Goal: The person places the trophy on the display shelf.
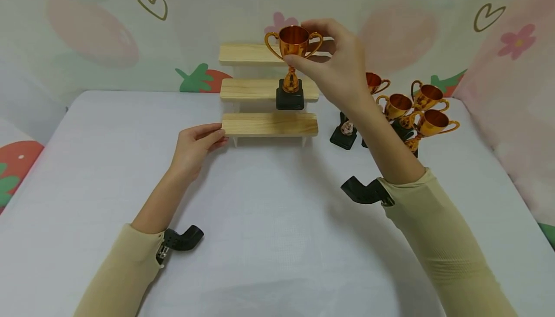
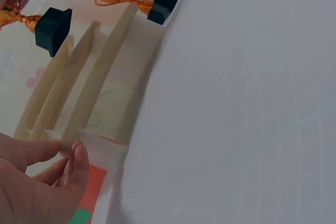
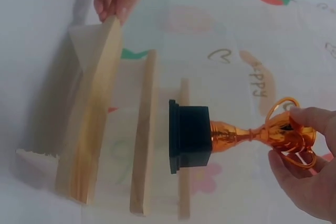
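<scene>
The right hand (image 1: 336,69) is raised well above the white table (image 1: 269,240), its forearm in a beige sleeve (image 1: 438,240) slanting up from the lower right, the wrist bent so the fingers point left. Thumb and fingertips (image 3: 310,119) are curled round the bowl of a shiny copper-coloured trophy cup with two looped handles and a black square base (image 1: 291,66), pinching it at the rim and one handle. The trophy hangs upright in the head view, its black base at the level of the middle step of a three-tiered pale wooden display stand (image 1: 269,90); the right wrist view shows the base just in front of the steps, and whether it touches the wood cannot be told. The left hand (image 1: 195,146) lies low on the table, forearm stretched forward from the lower left, fingers nearly straight and together, their tips (image 2: 79,161) pressing against the left end of the stand's lowest plank. Thumb and fingers seem to bracket that corner in the left wrist view, without a tight curl. To the right of the stand, behind the right forearm, stands a cluster of similar copper trophies on black bases (image 1: 412,112), close together.
</scene>
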Motion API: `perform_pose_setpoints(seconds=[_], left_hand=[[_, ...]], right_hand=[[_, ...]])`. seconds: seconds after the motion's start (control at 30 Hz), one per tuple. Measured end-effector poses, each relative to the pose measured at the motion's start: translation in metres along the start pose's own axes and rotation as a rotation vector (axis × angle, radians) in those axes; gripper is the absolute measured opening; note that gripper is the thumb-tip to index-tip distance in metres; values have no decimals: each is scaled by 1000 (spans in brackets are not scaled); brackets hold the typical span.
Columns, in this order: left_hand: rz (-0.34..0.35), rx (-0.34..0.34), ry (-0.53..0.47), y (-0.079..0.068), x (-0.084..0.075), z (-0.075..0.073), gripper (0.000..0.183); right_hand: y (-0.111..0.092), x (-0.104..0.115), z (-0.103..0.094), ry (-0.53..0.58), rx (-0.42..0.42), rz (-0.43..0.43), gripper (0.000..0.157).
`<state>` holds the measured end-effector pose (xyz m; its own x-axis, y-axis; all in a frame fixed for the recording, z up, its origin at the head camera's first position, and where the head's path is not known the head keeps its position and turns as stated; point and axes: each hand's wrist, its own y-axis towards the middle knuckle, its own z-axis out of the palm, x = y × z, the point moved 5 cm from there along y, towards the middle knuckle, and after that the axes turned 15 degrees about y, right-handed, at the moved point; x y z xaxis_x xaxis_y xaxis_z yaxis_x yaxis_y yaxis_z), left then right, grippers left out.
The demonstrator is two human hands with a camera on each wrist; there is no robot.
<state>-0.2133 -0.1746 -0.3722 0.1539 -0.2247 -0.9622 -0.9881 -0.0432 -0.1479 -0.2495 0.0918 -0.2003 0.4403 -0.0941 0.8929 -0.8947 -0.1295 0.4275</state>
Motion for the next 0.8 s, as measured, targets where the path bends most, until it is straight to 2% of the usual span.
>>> perform_pose_setpoints(seconds=[0.37, 0.8], left_hand=[[-29, 4, -38, -1, 1, 1, 44], [-8, 4, -14, 0, 1, 0, 43]], right_hand=[[21, 1, 8, -8, 1, -28, 50], [46, 10, 21, 12, 15, -57, 51]])
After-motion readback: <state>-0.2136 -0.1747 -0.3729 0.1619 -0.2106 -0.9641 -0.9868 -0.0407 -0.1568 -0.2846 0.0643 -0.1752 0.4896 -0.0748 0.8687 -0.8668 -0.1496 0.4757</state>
